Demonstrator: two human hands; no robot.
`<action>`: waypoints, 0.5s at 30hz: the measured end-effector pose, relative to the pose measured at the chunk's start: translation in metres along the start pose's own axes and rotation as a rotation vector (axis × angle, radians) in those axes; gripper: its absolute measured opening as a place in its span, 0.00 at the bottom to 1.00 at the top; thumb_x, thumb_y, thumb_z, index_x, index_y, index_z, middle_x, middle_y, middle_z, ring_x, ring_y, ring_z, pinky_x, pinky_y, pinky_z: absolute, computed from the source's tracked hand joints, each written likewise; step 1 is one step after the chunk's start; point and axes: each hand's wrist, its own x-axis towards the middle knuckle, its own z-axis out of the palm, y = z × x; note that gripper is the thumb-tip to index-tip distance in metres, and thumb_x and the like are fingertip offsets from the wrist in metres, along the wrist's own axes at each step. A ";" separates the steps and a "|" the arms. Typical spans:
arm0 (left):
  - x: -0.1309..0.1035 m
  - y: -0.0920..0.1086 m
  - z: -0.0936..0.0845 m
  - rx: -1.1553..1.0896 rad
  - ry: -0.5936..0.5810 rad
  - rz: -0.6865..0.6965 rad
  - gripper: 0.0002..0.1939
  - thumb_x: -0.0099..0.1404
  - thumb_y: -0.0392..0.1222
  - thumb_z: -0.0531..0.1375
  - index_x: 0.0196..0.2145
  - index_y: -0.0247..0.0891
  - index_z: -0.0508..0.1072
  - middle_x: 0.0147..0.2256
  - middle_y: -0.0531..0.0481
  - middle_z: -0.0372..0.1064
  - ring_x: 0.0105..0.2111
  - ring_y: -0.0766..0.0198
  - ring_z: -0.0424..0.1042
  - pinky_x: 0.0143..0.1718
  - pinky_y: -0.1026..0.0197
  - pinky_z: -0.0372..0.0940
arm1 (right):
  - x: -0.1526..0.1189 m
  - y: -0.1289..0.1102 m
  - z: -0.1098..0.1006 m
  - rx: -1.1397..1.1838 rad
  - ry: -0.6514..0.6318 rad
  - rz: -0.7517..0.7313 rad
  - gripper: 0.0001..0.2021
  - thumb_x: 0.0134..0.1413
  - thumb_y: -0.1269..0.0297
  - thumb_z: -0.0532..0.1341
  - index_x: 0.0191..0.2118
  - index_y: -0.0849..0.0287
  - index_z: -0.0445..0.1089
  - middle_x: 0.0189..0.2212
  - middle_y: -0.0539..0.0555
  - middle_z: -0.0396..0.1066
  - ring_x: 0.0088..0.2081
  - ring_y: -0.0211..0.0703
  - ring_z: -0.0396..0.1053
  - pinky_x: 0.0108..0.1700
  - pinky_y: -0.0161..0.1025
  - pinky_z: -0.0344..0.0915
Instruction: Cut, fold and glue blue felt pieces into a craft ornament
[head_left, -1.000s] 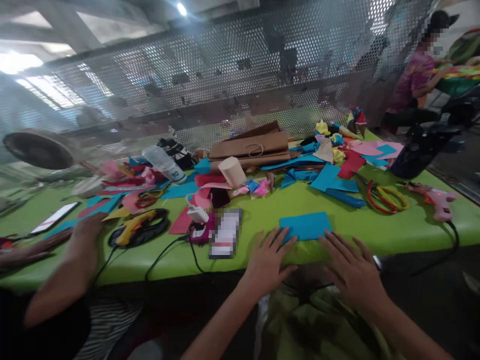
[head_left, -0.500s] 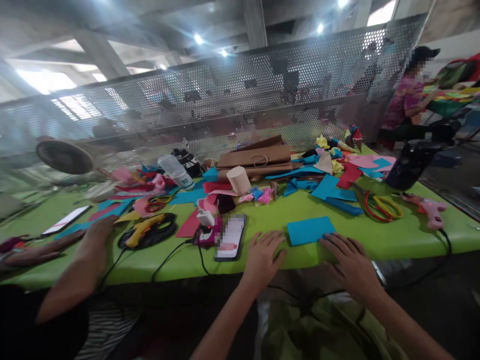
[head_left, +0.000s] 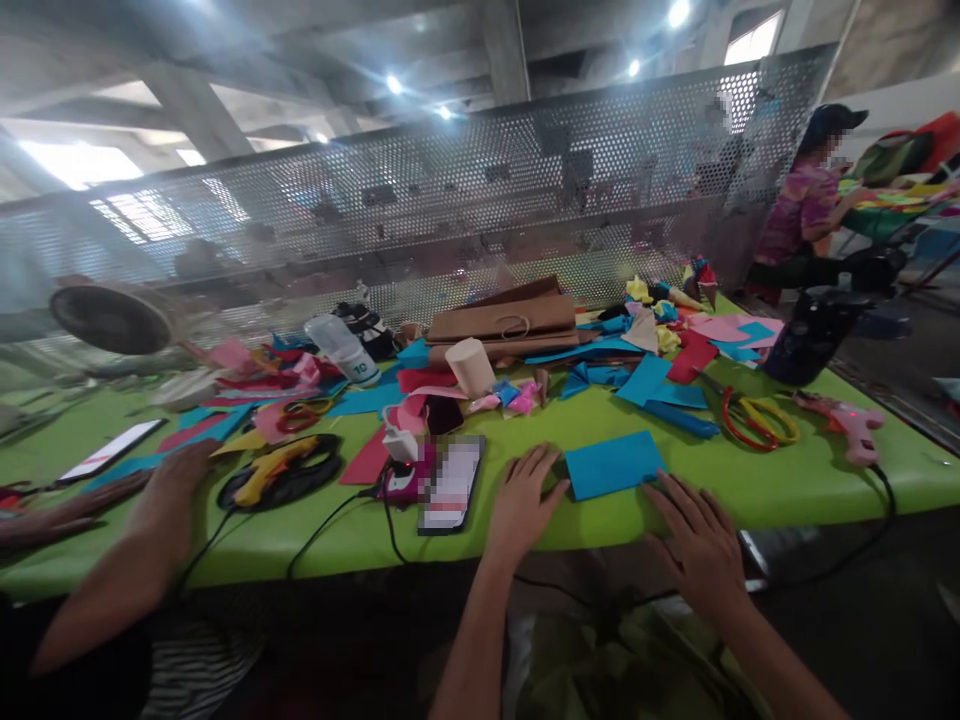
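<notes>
A folded blue paper rectangle [head_left: 613,464] lies flat on the green table [head_left: 750,470] near its front edge. My left hand [head_left: 523,502] rests palm down just left of the paper, fingers spread, fingertips near its left edge. My right hand [head_left: 694,535] lies palm down at the table's front edge, fingertips touching the paper's lower right corner. Neither hand holds anything.
A phone [head_left: 450,484] lies left of my left hand, beside a charger and cables. Scissors [head_left: 754,415] and a pink glue gun [head_left: 846,424] lie to the right. Paper scraps, brown bags [head_left: 510,315] and a yellow glue gun [head_left: 277,465] fill the back. A co-worker's arm [head_left: 142,550] rests at left.
Both my hands have slid back off the blue paper toward the table's front edge. The view has tilted up slightly.
</notes>
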 end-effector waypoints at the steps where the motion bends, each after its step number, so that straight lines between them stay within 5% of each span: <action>1: 0.000 0.000 0.000 0.005 -0.001 0.002 0.25 0.74 0.53 0.52 0.65 0.45 0.63 0.67 0.44 0.60 0.68 0.54 0.58 0.67 0.41 0.53 | 0.000 0.000 0.000 0.000 0.001 0.003 0.28 0.65 0.58 0.59 0.69 0.51 0.58 0.70 0.56 0.57 0.68 0.54 0.57 0.68 0.57 0.51; 15: 0.000 0.003 -0.004 0.019 -0.030 0.006 0.26 0.75 0.58 0.49 0.64 0.47 0.64 0.68 0.44 0.58 0.69 0.53 0.55 0.68 0.40 0.52 | -0.003 0.001 0.005 0.002 0.012 0.006 0.29 0.64 0.58 0.60 0.69 0.50 0.57 0.69 0.56 0.59 0.67 0.55 0.59 0.67 0.56 0.52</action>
